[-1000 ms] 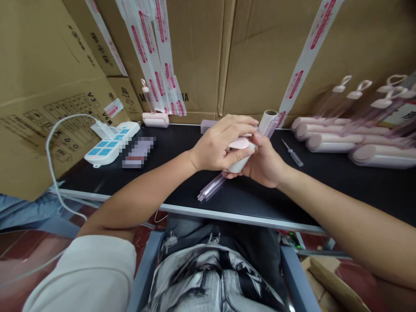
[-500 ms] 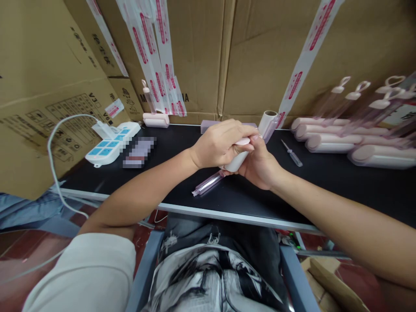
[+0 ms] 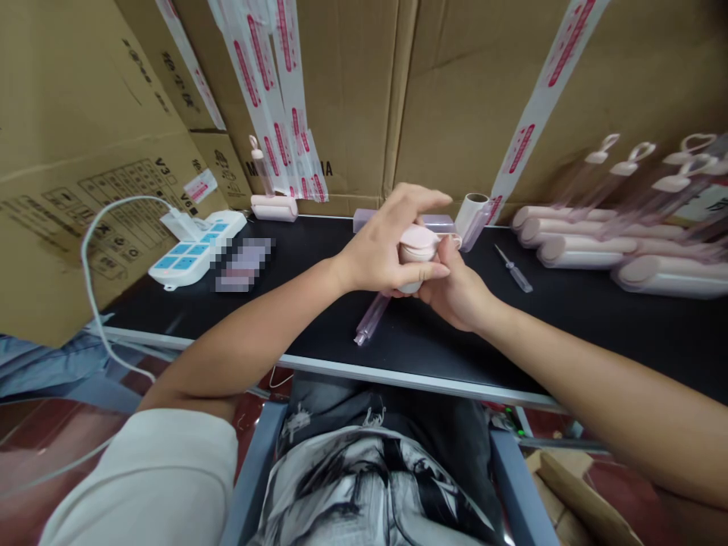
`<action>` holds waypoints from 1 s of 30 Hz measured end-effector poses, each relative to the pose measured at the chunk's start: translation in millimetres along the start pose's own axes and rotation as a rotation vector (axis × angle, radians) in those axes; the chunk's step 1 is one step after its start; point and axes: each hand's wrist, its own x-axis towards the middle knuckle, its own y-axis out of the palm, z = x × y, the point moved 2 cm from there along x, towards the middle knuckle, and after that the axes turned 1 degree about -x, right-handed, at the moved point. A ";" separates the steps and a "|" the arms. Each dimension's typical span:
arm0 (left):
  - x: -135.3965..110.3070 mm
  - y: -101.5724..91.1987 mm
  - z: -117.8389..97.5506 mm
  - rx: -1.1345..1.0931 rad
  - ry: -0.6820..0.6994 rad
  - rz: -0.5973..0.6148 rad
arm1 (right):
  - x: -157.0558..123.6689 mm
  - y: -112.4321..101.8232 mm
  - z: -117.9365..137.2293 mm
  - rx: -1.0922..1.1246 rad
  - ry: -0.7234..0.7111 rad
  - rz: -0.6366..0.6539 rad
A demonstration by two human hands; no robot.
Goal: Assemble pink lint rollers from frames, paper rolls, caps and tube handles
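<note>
Over the tabletop, both hands are around a pink and white lint roller (image 3: 419, 244) with a rounded pink end cap. My left hand (image 3: 387, 246) holds it from the left, thumb across the near side and the fingers arched over and partly lifted. My right hand (image 3: 463, 296) grips its body from the right and below, with the thumb by a pale pink loop (image 3: 449, 240). Most of the roller's body is hidden by my palms. A clear purple handle (image 3: 372, 320) sticks out beneath the hands towards the table's front edge.
Behind the hands stand a white roll in a clear cover (image 3: 472, 216) and a purple piece (image 3: 364, 220). A small screwdriver (image 3: 513, 269) lies to the right, before several lint rollers (image 3: 654, 269). At left are a power strip (image 3: 196, 250), a blurred-out item (image 3: 244, 265) and another roller (image 3: 274, 208).
My left fingers have opened and lifted off the top, uncovering the pink end cap. The roller has turned, and its purple handle now points more steeply towards the front edge.
</note>
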 end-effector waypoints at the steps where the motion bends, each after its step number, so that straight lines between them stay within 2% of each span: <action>1: -1.5 0.1 2.2 -0.011 -0.027 -0.041 | 0.1 -1.3 0.9 -0.010 0.005 -0.003; 3: -3.1 -1.9 5.6 -0.023 -0.073 -0.084 | 0.7 -5.6 2.7 -0.035 0.012 -0.025; 8: -1.6 -17.0 13.5 -0.048 -0.224 -0.045 | 3.3 -22.8 3.6 -0.104 -0.019 -0.171; 11: -2.1 -21.9 22.8 -0.158 -0.369 -0.091 | 5.0 -31.8 4.5 -0.194 -0.111 -0.242; 18: -7.4 -17.7 52.0 -0.524 -0.704 -0.241 | 5.1 -43.6 0.3 -0.462 -0.369 -0.296; 20: -6.6 -22.7 56.0 -0.598 -0.774 -0.263 | 2.8 -41.1 -2.4 -0.668 -0.428 -0.203; 23: -3.5 -30.3 55.4 -0.716 -0.842 -0.264 | -4.6 -23.3 -6.9 -1.032 -0.532 0.198; 25: -1.4 -32.2 51.5 -0.765 -0.888 -0.246 | -11.0 -8.5 -10.5 -1.211 -0.532 0.434; 27: -0.4 -31.4 46.8 -0.795 -0.948 -0.243 | -15.4 3.2 -12.5 -1.341 -0.486 0.523; 30: -0.8 -27.9 42.2 -0.827 -1.036 -0.281 | -17.9 10.1 -10.5 -1.446 -0.442 0.520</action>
